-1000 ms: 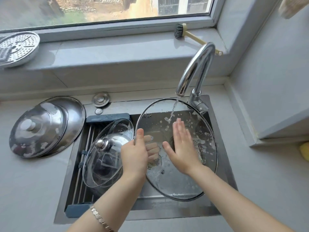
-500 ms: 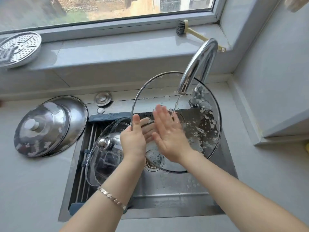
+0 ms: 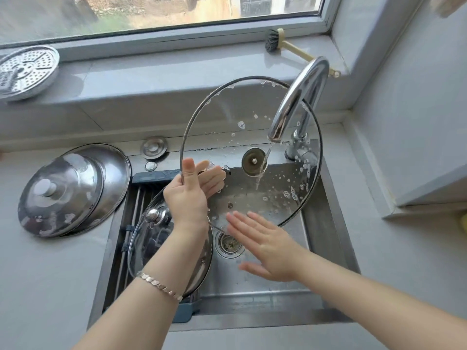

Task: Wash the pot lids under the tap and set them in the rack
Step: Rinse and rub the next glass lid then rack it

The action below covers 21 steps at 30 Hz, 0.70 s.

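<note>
A large glass lid [image 3: 227, 117] with a metal rim stands nearly upright over the sink, its underside toward me, flecked with suds. My left hand [image 3: 188, 193] grips its left rim. Water from the tap [image 3: 298, 102] runs down past the lid's centre washer. My right hand [image 3: 265, 251] is flat and open at the lid's lower edge, above the drain. A smaller glass lid [image 3: 151, 238] with a steel knob lies on the rack [image 3: 137, 198] across the sink's left side, partly hidden by my left forearm.
Two steel lids [image 3: 70, 190] are stacked on the counter left of the sink [image 3: 328, 248]. A perforated steamer plate [image 3: 25, 72] and a dish brush [image 3: 275, 40] rest on the window sill. A sink plug [image 3: 153, 147] sits behind the rack.
The large lid has been lifted from lying low in the sink to nearly upright under the tap. My right hand slid from the lid's middle down to its lower edge.
</note>
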Available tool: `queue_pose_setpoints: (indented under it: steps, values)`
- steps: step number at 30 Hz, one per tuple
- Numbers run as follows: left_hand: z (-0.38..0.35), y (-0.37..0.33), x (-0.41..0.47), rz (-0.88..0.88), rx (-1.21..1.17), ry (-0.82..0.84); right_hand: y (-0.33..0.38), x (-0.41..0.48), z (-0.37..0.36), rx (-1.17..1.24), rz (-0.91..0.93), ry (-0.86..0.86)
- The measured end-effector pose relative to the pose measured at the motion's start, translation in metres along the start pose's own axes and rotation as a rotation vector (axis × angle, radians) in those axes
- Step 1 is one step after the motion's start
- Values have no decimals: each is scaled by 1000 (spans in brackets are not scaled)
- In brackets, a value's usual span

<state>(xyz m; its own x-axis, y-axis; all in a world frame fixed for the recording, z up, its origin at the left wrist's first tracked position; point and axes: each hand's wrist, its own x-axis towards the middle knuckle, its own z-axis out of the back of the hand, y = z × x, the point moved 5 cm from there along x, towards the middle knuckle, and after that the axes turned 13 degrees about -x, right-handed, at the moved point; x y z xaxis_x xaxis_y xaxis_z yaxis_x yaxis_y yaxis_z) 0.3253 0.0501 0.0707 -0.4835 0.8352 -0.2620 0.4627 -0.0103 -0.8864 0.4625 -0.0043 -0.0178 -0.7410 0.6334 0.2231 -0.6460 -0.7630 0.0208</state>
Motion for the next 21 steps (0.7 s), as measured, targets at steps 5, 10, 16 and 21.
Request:
queue_pose_setpoints:
  steps: [5, 10, 16, 21]
  values:
    - [5, -3, -4, -57, 12, -68, -11, -3, -2, 155, -309, 97]
    - [9, -3, -7, -57, -36, -140, -14, -6, -3, 163, -355, 76]
    - [17, -8, -6, -26, -40, -204, -7, -5, 1, 126, -217, 179]
    - [25, -11, -12, 9, 38, -208, -48, -5, -1, 185, -491, 285]
